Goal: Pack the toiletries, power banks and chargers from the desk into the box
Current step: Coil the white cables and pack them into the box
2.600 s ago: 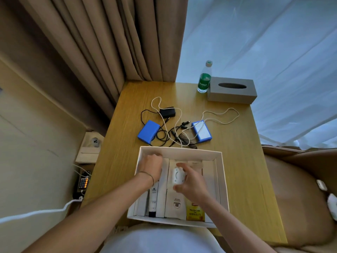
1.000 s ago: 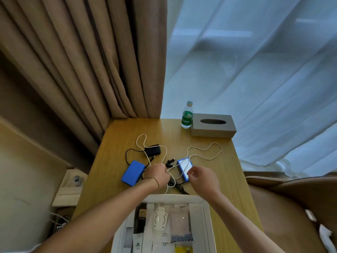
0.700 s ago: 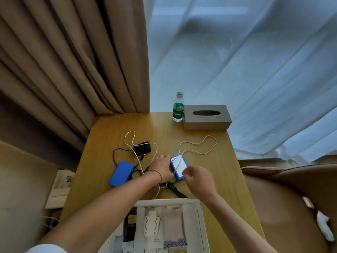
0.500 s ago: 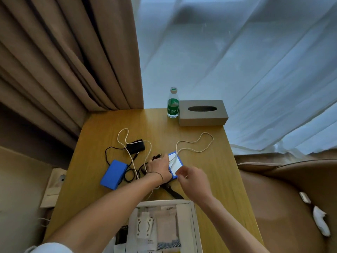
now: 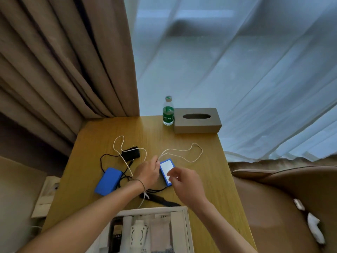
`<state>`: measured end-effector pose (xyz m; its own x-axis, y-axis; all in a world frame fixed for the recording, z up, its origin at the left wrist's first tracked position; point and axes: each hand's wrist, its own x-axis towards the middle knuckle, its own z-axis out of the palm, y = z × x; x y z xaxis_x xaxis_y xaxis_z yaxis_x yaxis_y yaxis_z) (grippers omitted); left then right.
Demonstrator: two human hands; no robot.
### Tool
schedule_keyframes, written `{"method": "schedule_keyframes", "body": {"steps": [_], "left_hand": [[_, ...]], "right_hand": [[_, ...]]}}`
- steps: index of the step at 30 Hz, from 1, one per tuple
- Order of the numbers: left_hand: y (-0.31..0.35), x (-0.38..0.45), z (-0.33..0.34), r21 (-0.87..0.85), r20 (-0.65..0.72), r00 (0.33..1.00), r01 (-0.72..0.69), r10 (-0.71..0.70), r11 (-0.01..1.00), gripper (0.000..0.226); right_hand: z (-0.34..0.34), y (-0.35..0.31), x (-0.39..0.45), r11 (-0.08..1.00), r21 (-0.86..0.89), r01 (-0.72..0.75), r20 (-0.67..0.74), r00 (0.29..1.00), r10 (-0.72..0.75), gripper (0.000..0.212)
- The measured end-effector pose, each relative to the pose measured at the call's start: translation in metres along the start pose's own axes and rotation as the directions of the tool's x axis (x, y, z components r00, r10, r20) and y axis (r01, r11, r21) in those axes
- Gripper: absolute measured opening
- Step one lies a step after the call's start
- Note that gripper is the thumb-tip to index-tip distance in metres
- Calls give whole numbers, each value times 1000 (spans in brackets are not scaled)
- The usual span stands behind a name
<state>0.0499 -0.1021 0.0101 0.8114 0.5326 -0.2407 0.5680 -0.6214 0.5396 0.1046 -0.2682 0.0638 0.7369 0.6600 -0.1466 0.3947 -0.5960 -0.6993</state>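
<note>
On the worktop (image 5: 209,179), the left hand (image 5: 148,172) pinches a white cable (image 5: 182,152) in its grip just left of the white-faced blue power bank (image 5: 166,171). The right hand (image 5: 184,181) hovers over that bank's near end, fingers loosely curled; whether they touch it cannot be told. A second blue power bank (image 5: 108,181) lies farther left, and the white box (image 5: 186,229) of toiletries sits at the near edge.
</note>
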Motion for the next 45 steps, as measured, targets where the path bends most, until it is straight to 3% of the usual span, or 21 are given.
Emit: {"method": "schedule_keyframes", "body": {"steps": [4,8,13,17,22,24,27,31,33,38,41,43,45], "left_hand": [[6,-19,-42,-120,-8,995,-102,102,988,26],[16,-40,-90,-163,-14,977,-211,212,964,29],[19,-67,-142,-135,-39,966,-260,257,956,29],[12,-91,-178,-158,-34,964,-266,264,951,39],[0,-125,-225,-410,-63,965,-258,255,875,44],[2,-139,-237,-651,-95,964,-250,250,717,42],[14,-153,-246,-931,-138,966,-202,221,303,41],[35,-163,-260,-982,-148,953,-111,264,-152,42],[43,-167,-267,-956,-167,950,-91,263,-279,44],[55,-167,-280,-925,-247,953,-179,173,-337,50],[51,-164,-288,-931,-241,965,-200,105,-305,51],[42,-162,-293,-948,-258,964,-241,62,-208,50],[29,-160,-298,-941,-336,942,-337,20,18,49]], "right_hand": [[-8,-25,1,985,-10,172,-138,976,-171,29],[-12,-54,11,910,-210,359,-61,924,-379,57],[-21,-89,25,818,-344,461,121,886,-448,26],[-24,-110,20,861,-199,468,192,880,-434,27],[-37,-132,5,923,215,319,13,944,-329,34],[-40,-141,-1,889,341,306,-34,949,-314,33],[-35,-164,-14,838,447,314,-49,944,-327,32],[-24,-199,-29,761,560,327,-101,939,-328,36],[-18,-213,-35,738,595,319,-108,941,-319,37],[4,-234,-53,597,787,157,43,951,-307,39],[15,-236,-59,529,844,90,131,922,-365,35],[16,-232,-61,538,838,93,173,889,-423,30],[12,-224,-61,591,803,76,245,862,-443,32]]}}
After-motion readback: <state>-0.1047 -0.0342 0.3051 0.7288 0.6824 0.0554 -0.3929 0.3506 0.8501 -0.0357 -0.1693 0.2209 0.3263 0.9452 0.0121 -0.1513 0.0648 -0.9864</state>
